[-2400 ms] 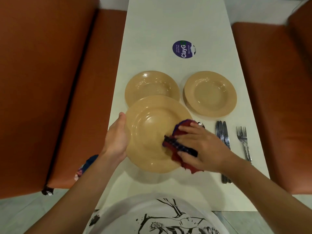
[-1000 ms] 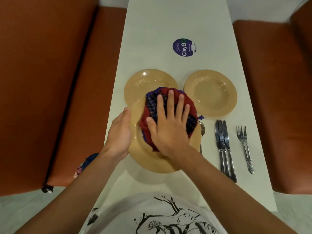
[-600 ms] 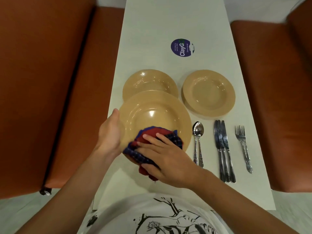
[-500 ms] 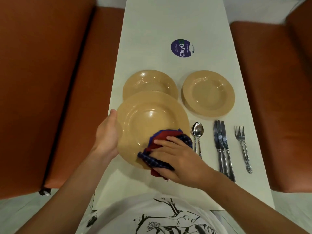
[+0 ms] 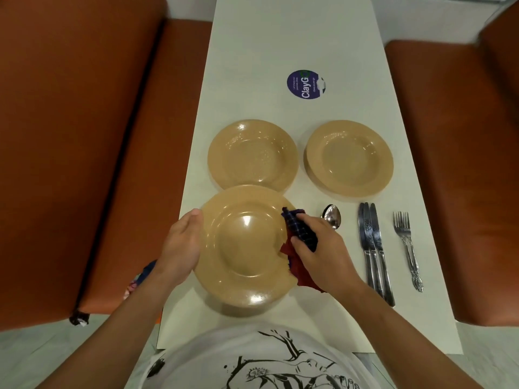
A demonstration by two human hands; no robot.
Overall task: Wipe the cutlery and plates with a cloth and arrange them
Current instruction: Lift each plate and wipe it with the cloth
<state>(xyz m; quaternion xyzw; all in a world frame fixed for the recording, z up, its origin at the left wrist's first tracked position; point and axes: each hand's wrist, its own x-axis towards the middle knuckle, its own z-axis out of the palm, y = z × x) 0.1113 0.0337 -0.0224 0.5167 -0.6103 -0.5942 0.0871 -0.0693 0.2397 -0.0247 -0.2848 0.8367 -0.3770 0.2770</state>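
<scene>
While the left hand (image 5: 181, 248) cups the left rim of the near plate (image 5: 244, 245), fingers curled round its edge, the right hand (image 5: 320, 248) grips a bunched cloth (image 5: 300, 234) against the plate's right rim, so the two hands stand apart on opposite sides of the dish. The plate is round, glossy and tan, with a broad flat rim and a shallow well; it is held tilted above the near part of the white tabletop (image 5: 280, 51), casting a shadow beneath. The cloth is soft and crumpled, dark blue check over red, and part of it hangs below the hand. Beyond lie two more tan plates flat on the tabletop: the far left plate (image 5: 252, 155), whose near edge the held one overlaps in view, and the far right plate (image 5: 349, 158), well apart from it. To the right of the hands the steel cutlery lies side by side, long axes running away from the person: a spoon (image 5: 332, 216) with bowl at the far end, knives (image 5: 373, 248) touching one another, blades pointing away, and forks (image 5: 407, 245) with tines pointing away. A round purple sticker (image 5: 306, 84) sits farther up the tabletop, and orange-brown padded benches (image 5: 84, 136) flank both sides.
</scene>
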